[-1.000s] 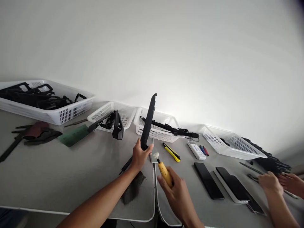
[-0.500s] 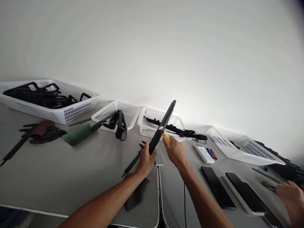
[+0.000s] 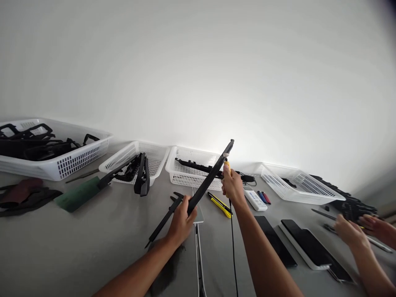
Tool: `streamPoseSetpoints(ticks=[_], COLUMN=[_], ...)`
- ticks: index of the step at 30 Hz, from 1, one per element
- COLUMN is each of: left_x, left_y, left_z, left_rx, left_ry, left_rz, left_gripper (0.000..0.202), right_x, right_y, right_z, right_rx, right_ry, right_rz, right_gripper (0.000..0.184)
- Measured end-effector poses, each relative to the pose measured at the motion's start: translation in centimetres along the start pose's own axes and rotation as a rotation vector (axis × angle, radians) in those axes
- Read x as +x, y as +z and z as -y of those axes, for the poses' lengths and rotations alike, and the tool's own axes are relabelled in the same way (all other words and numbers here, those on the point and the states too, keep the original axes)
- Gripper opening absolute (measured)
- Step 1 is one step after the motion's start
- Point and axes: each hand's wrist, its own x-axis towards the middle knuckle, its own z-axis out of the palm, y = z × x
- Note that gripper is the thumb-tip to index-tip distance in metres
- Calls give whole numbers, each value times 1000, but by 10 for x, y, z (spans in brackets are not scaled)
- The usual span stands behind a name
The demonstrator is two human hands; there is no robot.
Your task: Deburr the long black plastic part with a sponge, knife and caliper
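Above the worktop, the left hand grips a black strip low down while the right hand clasps a yellow tool, its pale tip at the strip's upper part.

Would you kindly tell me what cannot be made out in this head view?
All in the head view:
The near end of the long black strip, hidden by the left hand.
Most of the yellow handle, covered by the right hand.
The leftmost basket: its left end, cut off by the picture's edge.
Print on the white case, too small to read.
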Motion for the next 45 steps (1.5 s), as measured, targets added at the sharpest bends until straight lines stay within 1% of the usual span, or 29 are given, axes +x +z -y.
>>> streamPoseSetpoints(ticks=[5,8,10,13,15,16,17,18,19,21,23,25,27,28,30,32,33,35,38,42,45], left_x=[1,1,0,-3,-5,-6,-7,-7,-7,-6,-5,-4,-5,-6,-8,-10,-11,-11,-12,-12,-12], left_y=[-3,-5,-6,-5,-4,-4,-4,-5,-5,-8,-11,-14,-16,-16,-16,-15,-14,-14,-14,-14,-15], left_z=[-1,-4,-5,-8,-12,-15,-18,-22,-27,-36,-44,-51,-56,-58,-59,-60,-60,-61,-61,-60,-61], left_rx=[68,116,136,135,89,39,-38,-136,-249,-480,-659,-748,-765,-756,-728,-702,-696,-708,-752,-738,-763], left_ry=[59,92,89,47,20,5,-19,-54,-96,-173,-223,-261,-278,-269,-232,-211,-212,-224,-237,-232,-242], left_rz=[66,94,121,139,133,132,147,175,219,322,376,377,374,374,381,413,436,467,454,486,465], left_gripper=[30,27,26,27,36,46,60,75,85,92,90,91,89,87,83,81,81,84,86,85,86], right_x=[11,13,10,5,1,-2,-5,-9,-15,-31,-52,-70,-80,-82,-78,-70,-67,-65,-68,-75,-78], right_y=[-18,-24,-25,-25,-24,-24,-23,-23,-21,-17,-10,-2,3,4,4,0,-2,-4,-5,-4,-4], right_z=[3,3,2,2,5,7,9,12,15,20,25,29,30,31,30,29,28,26,22,20,19], right_rx=[217,339,400,456,480,491,500,509,518,533,516,467,385,344,286,273,275,271,247,251,243], right_ry=[40,49,53,59,58,55,50,40,28,-8,-6,29,53,60,62,67,74,86,86,103,137], right_rz=[-69,-84,-80,-54,-39,-37,-35,-28,-13,72,210,347,390,378,307,243,231,239,264,234,299], right_gripper=[56,58,55,52,49,48,46,45,44,42,41,37,38,40,44,47,48,51,52,52,55])
